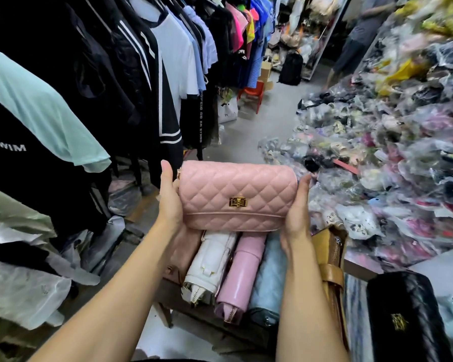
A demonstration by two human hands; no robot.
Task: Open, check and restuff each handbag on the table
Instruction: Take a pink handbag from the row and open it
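Left hand (169, 202) and right hand (296, 212) press flat against the ends of a pink quilted handbag (237, 184), its clasp (237, 202) fastened. It seems unopened, and the row of handbags (242, 273) below waits.

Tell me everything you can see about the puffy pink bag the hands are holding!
The pink handbag is small and oblong, diamond-quilted, with a leather-like look. Its front flap is closed by a gold clasp in the middle, and gold hardware peeks out at its left end. It is held level, front to the camera, above a row of other bags; the left hand and right hand hold its two ends.
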